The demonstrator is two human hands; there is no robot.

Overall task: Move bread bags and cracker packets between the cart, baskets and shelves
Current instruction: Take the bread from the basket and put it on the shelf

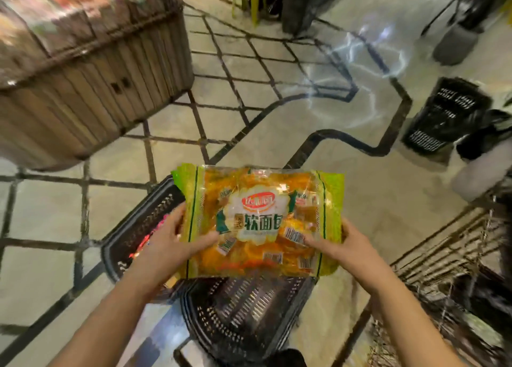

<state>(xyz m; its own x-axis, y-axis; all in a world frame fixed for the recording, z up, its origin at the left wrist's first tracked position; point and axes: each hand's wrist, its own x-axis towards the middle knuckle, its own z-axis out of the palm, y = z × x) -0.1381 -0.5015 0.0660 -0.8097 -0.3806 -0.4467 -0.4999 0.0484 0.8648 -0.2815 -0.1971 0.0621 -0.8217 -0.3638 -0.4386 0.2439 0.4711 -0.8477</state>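
A large bread bag (260,222), orange with green side bands and a white label, is held flat in front of me above two black baskets. My left hand (171,242) grips its left edge, thumb on top. My right hand (343,244) grips its lower right edge, thumb on the front. Under the bag on the left stands a black basket (133,228) with red and pink packets inside. A second black basket (243,308) sits nearer me; its contents are hidden by the bag. The wire cart (454,255) is at the lower right.
A wooden display stand (91,84) with blurred packaged goods fills the upper left. Another black basket (443,117) stands on the floor at the right, beside dark items. Chair and table legs (299,3) are at the far end of the tiled floor.
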